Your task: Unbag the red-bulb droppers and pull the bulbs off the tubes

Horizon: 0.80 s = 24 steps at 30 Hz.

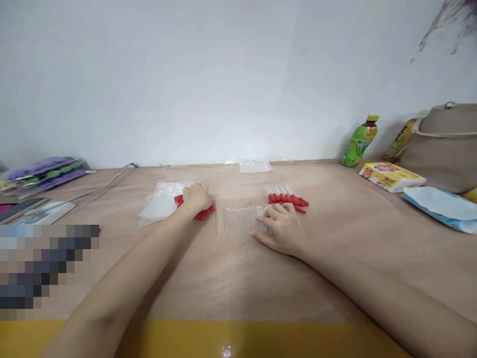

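Observation:
My left hand [198, 195] is over a small pile of red rubber bulbs [204, 215], its fingers bent down. Its fingertips are hidden, so I cannot tell whether it grips one. My right hand [281, 226] rests over the right end of a row of clear glass tubes [238, 223], with thumb and fingers apart and nothing visibly held. The tubes lie side by side, and a few stand slightly apart at the left end. Just beyond my right hand lie several droppers [285, 194], their red bulbs towards me and their clear tubes pointing to the wall.
A clear plastic bag [156, 201] lies beside the left pile, and another bag [256, 167] near the wall. Purple and green packs [48, 174], a grey cable [106, 185] and a phone [22, 209] are left. Right are a green bottle [359, 144], tissue pack [391, 176], blue-white packet [443, 206] and beige bag [439, 149].

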Available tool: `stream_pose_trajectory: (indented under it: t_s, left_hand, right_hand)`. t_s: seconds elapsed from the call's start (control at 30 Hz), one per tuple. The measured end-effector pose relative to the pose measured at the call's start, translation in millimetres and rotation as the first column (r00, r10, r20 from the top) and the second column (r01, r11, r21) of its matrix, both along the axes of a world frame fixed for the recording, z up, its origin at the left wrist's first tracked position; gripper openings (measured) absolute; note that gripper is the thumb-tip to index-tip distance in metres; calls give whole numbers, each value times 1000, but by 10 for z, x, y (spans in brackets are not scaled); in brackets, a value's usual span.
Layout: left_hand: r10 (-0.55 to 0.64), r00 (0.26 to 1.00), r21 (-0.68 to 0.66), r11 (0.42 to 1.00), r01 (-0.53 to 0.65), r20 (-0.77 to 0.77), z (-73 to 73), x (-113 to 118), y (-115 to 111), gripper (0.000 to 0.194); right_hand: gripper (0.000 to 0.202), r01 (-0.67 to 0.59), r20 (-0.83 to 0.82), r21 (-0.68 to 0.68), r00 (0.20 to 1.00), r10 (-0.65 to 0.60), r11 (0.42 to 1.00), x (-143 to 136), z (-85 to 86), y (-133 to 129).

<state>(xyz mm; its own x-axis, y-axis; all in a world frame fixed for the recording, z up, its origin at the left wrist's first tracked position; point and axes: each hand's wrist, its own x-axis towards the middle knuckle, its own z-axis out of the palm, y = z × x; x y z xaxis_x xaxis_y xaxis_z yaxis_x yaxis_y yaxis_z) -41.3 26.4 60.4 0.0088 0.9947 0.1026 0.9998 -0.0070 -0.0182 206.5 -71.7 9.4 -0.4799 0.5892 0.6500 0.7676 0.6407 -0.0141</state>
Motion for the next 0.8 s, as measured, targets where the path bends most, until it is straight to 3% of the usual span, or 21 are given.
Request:
stream_pose_trajectory:
  t_s: [0.27,0.37,0.5,0.67,0.8]
  left_hand:
    - [13,1000,35,999,-14,27,128,59,-41,13]
    - [-47,998,96,994,42,52,144,255,-74,17]
    - [-212,968,114,974,198,137,76,695,-107,20]
    - [-489,838,153,872,464,244,-54,1202,-128,26]
    - [-653,698,200,756,624,294,-143,1408,-76,35]
  right_hand:
    - [28,-1,-65,55,998,4,998,10,-35,23]
    - [23,-23,-96,101,995,33,995,15,-43,14]
    - [22,-69,-84,166,993,84,984,82,-46,-22]
    - [31,-60,-57,188,996,72,980,222,-61,-25]
    - [34,-36,-48,185,998,45,982,276,-75,7]
